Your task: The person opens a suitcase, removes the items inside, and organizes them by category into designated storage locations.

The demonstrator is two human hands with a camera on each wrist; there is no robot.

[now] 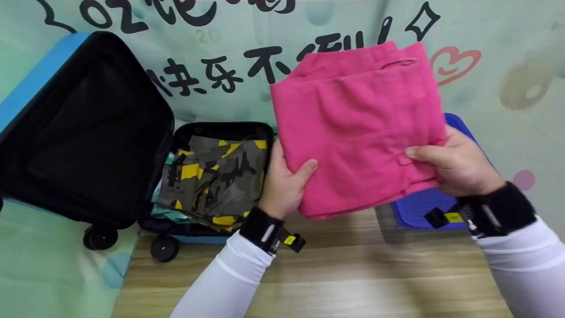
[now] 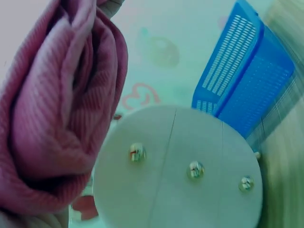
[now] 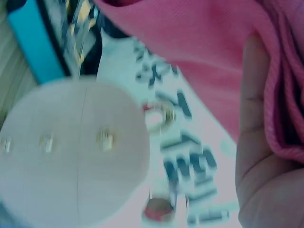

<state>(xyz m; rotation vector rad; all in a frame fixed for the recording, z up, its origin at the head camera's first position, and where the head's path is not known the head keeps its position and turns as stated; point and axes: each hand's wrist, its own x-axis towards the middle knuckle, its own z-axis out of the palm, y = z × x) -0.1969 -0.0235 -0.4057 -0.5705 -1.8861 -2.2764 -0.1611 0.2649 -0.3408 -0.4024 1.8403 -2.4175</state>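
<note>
A folded pink garment (image 1: pixel 362 128) of ribbed cloth is held up in front of the backdrop, several layers thick. My left hand (image 1: pixel 284 183) grips its lower left edge, thumb on the front face. At the right edge my right hand (image 1: pixel 468 163) pinches it, thumb in front and the other fingers behind. The garment's rolled folds (image 2: pixel 57 104) fill the left of the left wrist view. In the right wrist view, part of my right hand (image 3: pixel 256 142) lies along the pink cloth (image 3: pixel 209 52).
An open suitcase stands at the left, its black-lined lid (image 1: pixel 88 128) raised. Folded camouflage clothing (image 1: pixel 216 176) with yellow patches lies inside, over teal cloth (image 1: pixel 172 215). Behind my right hand is a blue plastic basket (image 1: pixel 423 212). The wooden tabletop (image 1: pixel 335 274) meets a printed backdrop (image 1: pixel 507 35).
</note>
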